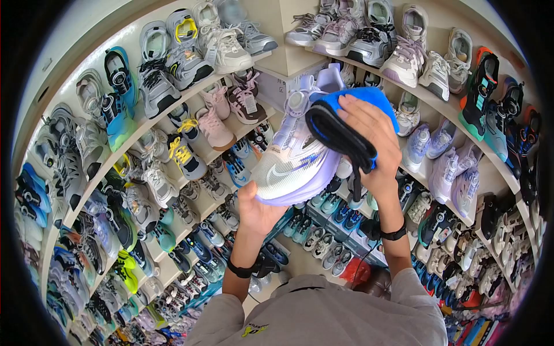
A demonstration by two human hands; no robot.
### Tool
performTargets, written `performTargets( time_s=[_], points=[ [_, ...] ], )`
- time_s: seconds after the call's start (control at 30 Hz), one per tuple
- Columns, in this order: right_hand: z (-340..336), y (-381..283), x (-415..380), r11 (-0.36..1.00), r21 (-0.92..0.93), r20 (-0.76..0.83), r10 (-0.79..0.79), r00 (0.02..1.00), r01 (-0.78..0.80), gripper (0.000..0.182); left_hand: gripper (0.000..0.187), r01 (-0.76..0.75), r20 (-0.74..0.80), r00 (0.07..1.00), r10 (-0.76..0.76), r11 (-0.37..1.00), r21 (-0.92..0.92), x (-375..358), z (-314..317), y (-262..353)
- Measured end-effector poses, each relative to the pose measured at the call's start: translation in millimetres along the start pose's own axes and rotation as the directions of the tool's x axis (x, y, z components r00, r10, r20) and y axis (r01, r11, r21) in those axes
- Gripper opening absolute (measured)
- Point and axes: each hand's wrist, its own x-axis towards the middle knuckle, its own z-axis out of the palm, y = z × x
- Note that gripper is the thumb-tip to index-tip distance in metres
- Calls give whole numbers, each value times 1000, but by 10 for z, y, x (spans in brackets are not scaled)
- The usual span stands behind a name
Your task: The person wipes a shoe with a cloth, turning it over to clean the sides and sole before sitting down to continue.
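The left hand (258,210) grips the lilac-and-white shoe (297,155) from below at its toe, the shoe's length running up and away toward the shelves (369,63) full of shoes, while the right hand (372,141) presses a blue-and-black cloth (346,124) against its upper side.

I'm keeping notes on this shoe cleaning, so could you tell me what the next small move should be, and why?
Probably draw the blue cloth down along the side of the lilac and white sneaker. The right hand presses the cloth near the heel end, while the left hand props the sole from below, so the side and toe look uncovered.
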Motion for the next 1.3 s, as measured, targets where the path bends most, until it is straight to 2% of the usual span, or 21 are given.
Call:
performTargets(
  time_s=[0.4, 0.5, 0.63, 0.8, 0.87, 1.0, 1.07, 1.2, 1.3],
  points=[
    [-45, 111, -51, 974, -1, -34, 226, 973, -227, 46, 91, 19, -2, 1000, -19, 1000, -15, 2, -61, -48],
    [4, 93, -79, 990, -45, -68, 127, 990, -130, 47, 91, 9, -1, 1000, -9, 1000, -21, 24, -58, -70],
    [41, 13, -130, 994, -41, -29, 95, 995, -96, 47, 92, 7, 10, 1000, -6, 1000, -26, 31, -46, -91],
    [46, -171, -278, 1000, -28, 98, -10, 995, 13, 37, 93, 53, -25, 998, -54, 998, -39, -87, -153, -164],
    [21, -276, -392, 1000, -22, 158, -3, 987, 7, 36, 93, 68, -35, 997, -71, 996, -65, -194, -284, -209],
    [24, -430, -685, 1000, 4, 245, -6, 969, 5, 33, 96, 158, -164, 977, -135, 978, 138, -473, -428, -267],
    [34, -509, -812, 999, 34, 286, -9, 958, 0, 32, 95, 221, -209, 957, -199, 971, 89, -601, -504, -306],
    [79, -680, -960, 991, 131, 364, -68, 929, 21, 29, 90, 318, -139, 924, -356, 918, -239, -840, -760, -374],
    [161, -752, -1020, 977, 207, 353, -127, 927, 55, 29, 87, 258, -277, 910, -307, 945, -201, -1022, -900, -410]
  ],
)
